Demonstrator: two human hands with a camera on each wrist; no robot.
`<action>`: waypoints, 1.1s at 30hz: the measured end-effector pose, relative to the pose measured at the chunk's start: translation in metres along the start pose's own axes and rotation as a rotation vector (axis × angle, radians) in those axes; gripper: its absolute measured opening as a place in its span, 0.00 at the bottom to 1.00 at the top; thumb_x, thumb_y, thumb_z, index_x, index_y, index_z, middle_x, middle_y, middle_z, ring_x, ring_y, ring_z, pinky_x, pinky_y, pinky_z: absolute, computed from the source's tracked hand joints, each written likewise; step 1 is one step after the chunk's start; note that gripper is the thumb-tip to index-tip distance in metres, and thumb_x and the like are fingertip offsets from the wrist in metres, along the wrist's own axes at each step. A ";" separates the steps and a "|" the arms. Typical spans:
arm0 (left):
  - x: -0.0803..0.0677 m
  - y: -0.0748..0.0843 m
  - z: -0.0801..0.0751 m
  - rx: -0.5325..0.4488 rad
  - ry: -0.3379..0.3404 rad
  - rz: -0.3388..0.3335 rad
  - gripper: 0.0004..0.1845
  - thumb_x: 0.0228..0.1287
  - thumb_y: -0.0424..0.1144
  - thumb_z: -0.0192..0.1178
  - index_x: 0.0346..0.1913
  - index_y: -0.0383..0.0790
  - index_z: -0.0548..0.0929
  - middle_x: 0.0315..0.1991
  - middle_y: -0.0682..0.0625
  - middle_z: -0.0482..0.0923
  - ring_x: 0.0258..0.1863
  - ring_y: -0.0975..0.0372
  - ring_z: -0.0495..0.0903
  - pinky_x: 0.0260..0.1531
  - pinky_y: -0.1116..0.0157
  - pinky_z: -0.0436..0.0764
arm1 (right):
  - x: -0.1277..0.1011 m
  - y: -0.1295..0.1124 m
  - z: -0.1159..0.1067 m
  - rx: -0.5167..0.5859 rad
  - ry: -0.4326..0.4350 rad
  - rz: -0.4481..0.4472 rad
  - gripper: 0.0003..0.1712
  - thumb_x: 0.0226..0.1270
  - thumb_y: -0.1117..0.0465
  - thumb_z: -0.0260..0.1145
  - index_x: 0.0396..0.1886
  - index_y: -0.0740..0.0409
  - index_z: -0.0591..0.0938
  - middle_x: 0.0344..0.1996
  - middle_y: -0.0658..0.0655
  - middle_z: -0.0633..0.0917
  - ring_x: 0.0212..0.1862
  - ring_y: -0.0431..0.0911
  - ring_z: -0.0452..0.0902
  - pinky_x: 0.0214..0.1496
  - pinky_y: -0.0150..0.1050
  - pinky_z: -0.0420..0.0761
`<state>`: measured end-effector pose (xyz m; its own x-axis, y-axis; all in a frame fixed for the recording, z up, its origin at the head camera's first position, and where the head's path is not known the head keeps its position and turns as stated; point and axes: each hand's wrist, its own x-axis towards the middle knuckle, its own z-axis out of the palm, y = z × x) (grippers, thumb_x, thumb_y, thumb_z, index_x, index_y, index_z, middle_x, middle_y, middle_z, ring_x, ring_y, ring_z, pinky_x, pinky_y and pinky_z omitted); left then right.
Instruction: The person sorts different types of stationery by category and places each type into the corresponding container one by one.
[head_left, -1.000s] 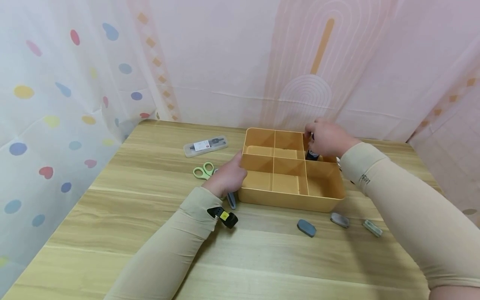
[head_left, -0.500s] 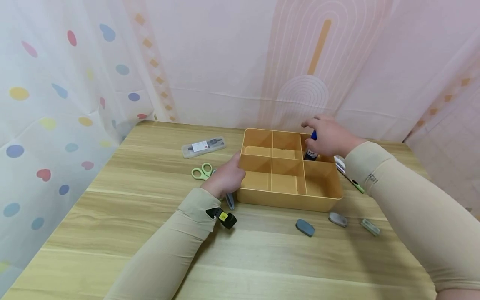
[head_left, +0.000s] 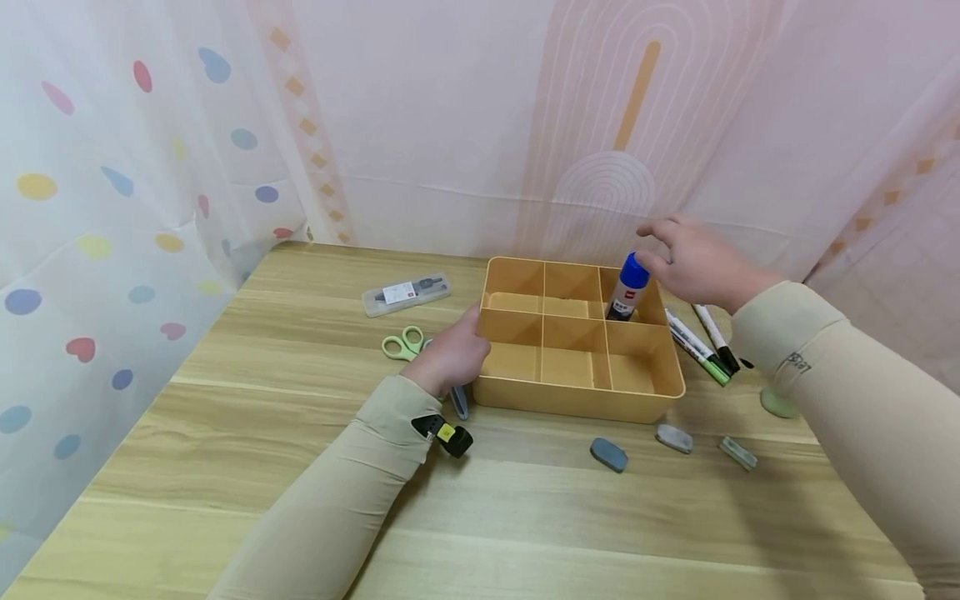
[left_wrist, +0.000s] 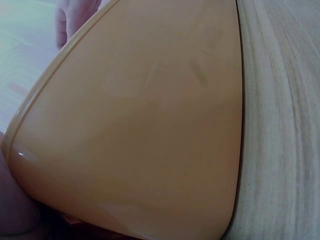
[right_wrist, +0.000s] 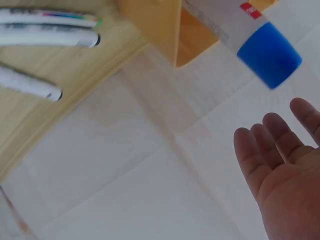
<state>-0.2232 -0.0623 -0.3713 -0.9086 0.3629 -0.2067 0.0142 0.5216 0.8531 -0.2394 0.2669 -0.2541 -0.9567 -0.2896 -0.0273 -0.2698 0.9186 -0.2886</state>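
1. Both arms wear snug beige sleeves reaching the wrists.
2. The right sleeve (head_left: 847, 417) carries small dark lettering near its cuff.
3. The left sleeve (head_left: 360, 475) bears a black-and-yellow clip at its cuff's 3 o'clock side.

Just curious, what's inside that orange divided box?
One blue-capped glue stick stands in the orange box's far right compartment. The other compartments look empty, though their near walls hide parts of their floors.

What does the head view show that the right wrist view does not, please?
Only the head view shows the left hand gripping the tray's left edge, the scissors and the erasers. Only the right wrist view shows the right hand's open palm and straight fingers. Both show the blue-capped glue stick standing in the tray, and the markers beside it.
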 end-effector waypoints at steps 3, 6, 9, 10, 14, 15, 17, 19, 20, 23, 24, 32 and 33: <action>0.001 -0.001 0.000 0.007 0.005 -0.002 0.37 0.74 0.30 0.40 0.85 0.45 0.52 0.78 0.40 0.66 0.77 0.45 0.66 0.79 0.42 0.61 | -0.006 0.008 -0.005 -0.007 0.017 0.007 0.34 0.86 0.49 0.48 0.78 0.69 0.66 0.77 0.75 0.65 0.74 0.72 0.64 0.75 0.69 0.64; 0.000 0.000 0.000 0.007 0.005 -0.006 0.37 0.74 0.30 0.40 0.85 0.45 0.52 0.78 0.40 0.67 0.76 0.45 0.67 0.78 0.42 0.61 | -0.013 0.016 -0.008 -0.030 0.029 0.015 0.33 0.87 0.50 0.47 0.76 0.71 0.67 0.74 0.77 0.67 0.73 0.72 0.64 0.75 0.70 0.64; 0.000 0.000 -0.001 0.004 0.002 -0.012 0.37 0.75 0.31 0.41 0.85 0.46 0.52 0.78 0.40 0.67 0.76 0.44 0.67 0.78 0.41 0.62 | -0.020 0.024 -0.011 -0.056 0.023 0.033 0.32 0.86 0.51 0.47 0.75 0.72 0.67 0.74 0.77 0.66 0.75 0.73 0.60 0.77 0.70 0.61; 0.000 0.000 -0.001 0.005 0.002 -0.014 0.37 0.75 0.31 0.41 0.85 0.46 0.51 0.78 0.40 0.67 0.76 0.44 0.67 0.78 0.41 0.62 | -0.023 0.027 -0.013 -0.066 0.016 0.043 0.32 0.86 0.51 0.47 0.75 0.72 0.67 0.74 0.78 0.66 0.76 0.73 0.59 0.77 0.70 0.60; 0.001 0.000 -0.001 0.024 0.001 -0.022 0.36 0.76 0.32 0.40 0.85 0.47 0.51 0.78 0.40 0.66 0.75 0.44 0.68 0.77 0.39 0.63 | -0.032 0.039 -0.014 -0.094 -0.010 0.069 0.33 0.86 0.51 0.47 0.75 0.72 0.67 0.74 0.78 0.66 0.75 0.74 0.60 0.76 0.71 0.61; 0.001 0.000 -0.001 0.029 0.001 -0.023 0.36 0.76 0.32 0.40 0.85 0.48 0.51 0.78 0.40 0.66 0.75 0.43 0.68 0.76 0.39 0.63 | -0.035 0.042 -0.014 -0.098 -0.018 0.076 0.33 0.86 0.51 0.47 0.75 0.73 0.67 0.74 0.78 0.67 0.74 0.75 0.62 0.75 0.71 0.62; 0.001 0.000 -0.001 0.034 -0.002 -0.023 0.36 0.76 0.32 0.40 0.85 0.48 0.51 0.79 0.40 0.66 0.75 0.43 0.68 0.76 0.39 0.63 | -0.040 0.048 -0.014 -0.103 -0.031 0.085 0.32 0.86 0.52 0.48 0.75 0.74 0.67 0.73 0.79 0.67 0.70 0.75 0.66 0.72 0.72 0.66; 0.002 0.000 -0.001 0.028 -0.005 -0.024 0.36 0.76 0.32 0.40 0.85 0.48 0.51 0.79 0.40 0.66 0.75 0.43 0.68 0.77 0.39 0.63 | -0.045 0.054 -0.013 -0.115 -0.041 0.093 0.32 0.86 0.53 0.49 0.74 0.74 0.67 0.72 0.80 0.67 0.68 0.76 0.69 0.70 0.72 0.68; 0.002 0.000 -0.002 0.024 -0.007 -0.026 0.36 0.76 0.32 0.40 0.85 0.48 0.50 0.79 0.40 0.66 0.75 0.43 0.68 0.77 0.39 0.63 | -0.048 0.057 -0.013 -0.119 -0.050 0.100 0.32 0.86 0.53 0.49 0.74 0.74 0.66 0.72 0.81 0.67 0.67 0.76 0.70 0.69 0.72 0.69; 0.001 0.002 -0.002 0.011 -0.007 -0.033 0.36 0.77 0.32 0.40 0.85 0.49 0.51 0.79 0.41 0.65 0.76 0.44 0.67 0.77 0.39 0.62 | -0.053 0.068 -0.011 -0.132 -0.076 0.113 0.32 0.85 0.54 0.51 0.75 0.75 0.66 0.71 0.82 0.67 0.69 0.78 0.66 0.69 0.73 0.67; 0.001 0.002 -0.002 0.009 -0.006 -0.035 0.36 0.77 0.32 0.40 0.85 0.49 0.51 0.79 0.41 0.65 0.76 0.44 0.67 0.77 0.39 0.62 | -0.055 0.072 -0.010 -0.136 -0.089 0.117 0.32 0.85 0.54 0.51 0.75 0.75 0.66 0.71 0.83 0.67 0.69 0.78 0.65 0.70 0.74 0.66; 0.001 0.002 -0.003 0.019 0.008 -0.040 0.36 0.77 0.32 0.40 0.85 0.50 0.51 0.79 0.41 0.65 0.76 0.44 0.66 0.78 0.40 0.60 | -0.074 0.100 -0.001 -0.198 -0.205 0.163 0.41 0.82 0.46 0.57 0.75 0.77 0.63 0.70 0.87 0.65 0.69 0.83 0.61 0.68 0.77 0.66; 0.001 0.002 -0.003 0.019 0.009 -0.040 0.36 0.76 0.32 0.40 0.85 0.50 0.51 0.79 0.41 0.65 0.76 0.44 0.66 0.78 0.40 0.60 | -0.076 0.103 0.001 -0.197 -0.219 0.167 0.42 0.81 0.46 0.59 0.75 0.78 0.64 0.69 0.87 0.65 0.69 0.83 0.62 0.67 0.77 0.66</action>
<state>-0.2253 -0.0636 -0.3681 -0.9124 0.3344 -0.2361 -0.0143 0.5503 0.8349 -0.1947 0.3835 -0.2831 -0.9492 -0.1622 -0.2698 -0.1478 0.9863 -0.0731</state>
